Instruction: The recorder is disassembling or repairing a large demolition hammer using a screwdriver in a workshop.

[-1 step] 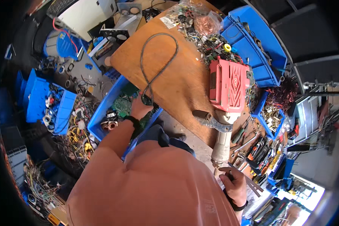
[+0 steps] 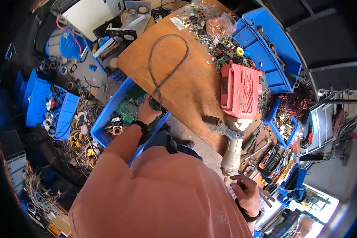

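My left hand [image 2: 148, 114] reaches over the blue bin [image 2: 101, 121] at the table's left edge. Its thumb and fingers curl round something dark that I cannot make out, beside the lower end of a looped black cable [image 2: 150, 65]. Inside the bin lie green circuit boards [image 2: 127, 109] and a copper-coloured part [image 2: 117, 130]. On the right, my right hand [image 2: 248, 196] is closed near the tip of a red demolition hammer [image 2: 242, 91]. A small dark thing shows between its fingers, too small to name. The hammer lies lengthwise on the wooden table [image 2: 178, 89], its side handle [image 2: 213, 121] pointing left.
Scrap and a bag of copper wire [image 2: 220, 27] cover the table's far end. Blue crates [image 2: 271, 51] stand far right, above a small bin of metal pieces [image 2: 283, 123]. Hand tools [image 2: 271, 162] crowd the right. Wires [image 2: 81, 146] and another blue bin [image 2: 65, 115] lie left.
The view has shifted very slightly. Both hands stay in nearly the same places, and the hammer and cable have not moved.
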Demonstrator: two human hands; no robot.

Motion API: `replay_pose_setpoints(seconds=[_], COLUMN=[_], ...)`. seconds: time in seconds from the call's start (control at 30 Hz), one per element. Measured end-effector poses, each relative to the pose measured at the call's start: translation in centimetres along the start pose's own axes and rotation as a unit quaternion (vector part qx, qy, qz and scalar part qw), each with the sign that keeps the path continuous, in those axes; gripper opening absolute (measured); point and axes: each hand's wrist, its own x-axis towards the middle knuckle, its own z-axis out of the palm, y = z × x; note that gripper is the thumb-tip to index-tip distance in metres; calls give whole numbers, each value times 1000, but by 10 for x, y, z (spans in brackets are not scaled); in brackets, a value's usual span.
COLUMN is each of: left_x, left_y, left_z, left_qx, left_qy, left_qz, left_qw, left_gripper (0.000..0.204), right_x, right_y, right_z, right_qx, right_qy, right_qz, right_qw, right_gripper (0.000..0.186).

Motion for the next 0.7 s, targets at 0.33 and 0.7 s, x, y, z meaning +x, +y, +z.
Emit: replay_pose_setpoints(seconds=[0.33,0.7], left_x=[16,-31], left_y=[-29,40], left_z=[44,-163], left_qx=[42,-107], left_qy=[62,147], left_qz=[-70,-78], left_qw=[995,980], left_gripper=[25,33], right_x=[8,55], right_y=[-43,-71], right_z=[-6,5], right_qx=[-96,-112], right_qy=[-28,-77], right_qz=[2,-99], right_qw=[995,986], right_gripper=[19,20])
